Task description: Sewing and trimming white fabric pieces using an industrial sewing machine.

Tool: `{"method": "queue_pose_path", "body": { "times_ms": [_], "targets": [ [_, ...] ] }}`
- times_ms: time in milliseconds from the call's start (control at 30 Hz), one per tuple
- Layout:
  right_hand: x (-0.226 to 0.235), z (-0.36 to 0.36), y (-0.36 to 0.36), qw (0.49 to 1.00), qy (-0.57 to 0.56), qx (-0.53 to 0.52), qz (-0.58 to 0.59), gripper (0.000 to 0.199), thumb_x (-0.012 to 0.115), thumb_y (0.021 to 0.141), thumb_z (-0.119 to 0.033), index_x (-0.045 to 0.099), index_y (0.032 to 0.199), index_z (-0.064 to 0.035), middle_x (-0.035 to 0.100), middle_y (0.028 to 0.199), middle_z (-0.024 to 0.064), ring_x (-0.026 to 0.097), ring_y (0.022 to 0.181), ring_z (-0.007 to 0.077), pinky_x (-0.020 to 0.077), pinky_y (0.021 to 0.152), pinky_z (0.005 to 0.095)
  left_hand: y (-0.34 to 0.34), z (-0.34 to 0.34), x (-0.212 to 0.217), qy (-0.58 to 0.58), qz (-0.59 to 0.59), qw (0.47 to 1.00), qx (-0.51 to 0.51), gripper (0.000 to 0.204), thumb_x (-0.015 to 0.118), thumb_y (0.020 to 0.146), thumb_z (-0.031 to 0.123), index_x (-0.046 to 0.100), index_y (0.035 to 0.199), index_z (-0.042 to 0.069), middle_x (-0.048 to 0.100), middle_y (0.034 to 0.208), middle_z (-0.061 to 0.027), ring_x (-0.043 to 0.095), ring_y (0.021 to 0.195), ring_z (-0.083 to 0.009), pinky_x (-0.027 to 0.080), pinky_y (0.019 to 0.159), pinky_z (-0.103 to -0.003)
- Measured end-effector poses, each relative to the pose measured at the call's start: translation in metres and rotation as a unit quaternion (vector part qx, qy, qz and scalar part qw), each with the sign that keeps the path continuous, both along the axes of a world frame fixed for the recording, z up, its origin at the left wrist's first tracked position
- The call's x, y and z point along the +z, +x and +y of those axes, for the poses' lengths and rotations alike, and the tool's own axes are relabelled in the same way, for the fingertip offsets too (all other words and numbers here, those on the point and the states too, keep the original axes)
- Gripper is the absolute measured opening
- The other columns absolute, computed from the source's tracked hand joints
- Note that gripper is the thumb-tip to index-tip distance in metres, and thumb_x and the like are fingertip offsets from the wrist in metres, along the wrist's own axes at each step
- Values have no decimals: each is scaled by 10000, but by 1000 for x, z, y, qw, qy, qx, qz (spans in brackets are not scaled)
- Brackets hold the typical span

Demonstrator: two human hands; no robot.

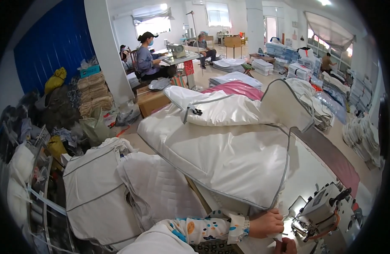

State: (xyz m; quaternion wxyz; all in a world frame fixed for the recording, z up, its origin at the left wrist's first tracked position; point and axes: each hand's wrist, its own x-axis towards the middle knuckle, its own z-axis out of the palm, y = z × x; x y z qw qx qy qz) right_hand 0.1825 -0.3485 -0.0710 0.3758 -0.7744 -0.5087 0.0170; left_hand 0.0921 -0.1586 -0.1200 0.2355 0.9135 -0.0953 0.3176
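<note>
Lower left of the frame: one quilted white panel with grey piping lies draped beside the work. Centre: one large white padded cover with grey piped edge spreads over the tabletop, its near corner running down to the lower right.

Lower centre-right: the left hand, in a patterned sleeve, has its fingers curled closed on the cover's edge just left of the needle area. At the bottom edge the right hand is mostly cut off; whether its fingers grip cannot be told.

Lower right: one industrial sewing machine, lamp lit. The step in hand appears to be feeding the hem under the presser foot; the next move likely calls for keeping the edge flat and aligned while advancing it.

Upper left background: one seated person at another machine.
</note>
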Motion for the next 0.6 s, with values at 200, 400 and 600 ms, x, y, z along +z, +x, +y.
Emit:
{"method": "queue_pose_path", "body": {
  "times_ms": [200, 400, 600],
  "targets": [
    [-4, -2, 2, 1000, -6, -3, 7, 209, 717, 901, -156, 695, 1017, 17, 670, 851, 169, 630, 719, 314, 517, 666, 398, -1, 0, 4, -8, 11, 1000, 7, 216, 681, 695, 119, 599, 894, 105, 594, 866, -18, 568, 939, -224, 387, 883, -390],
    [-7, -3, 3, 1000, 5, 3, 2, 210, 712, 907, -155, 691, 1014, 25, 670, 849, 166, 625, 715, 311, 514, 663, 394, -3, 1, 8, -13, 11, 1000, 5, 205, 678, 705, 103, 608, 898, 97, 606, 876, -19, 575, 950, -230, 396, 891, -390],
    [-7, 2, 5, 999, 27, 3, -26, 207, 702, 920, -151, 690, 1025, 26, 641, 805, 145, 573, 649, 254, 476, 611, 359, -3, 2, 8, -20, 26, 999, 3, 271, 704, 667, 82, 591, 912, 95, 612, 904, -25, 573, 952, -237, 395, 896, -394]
  ]
}}
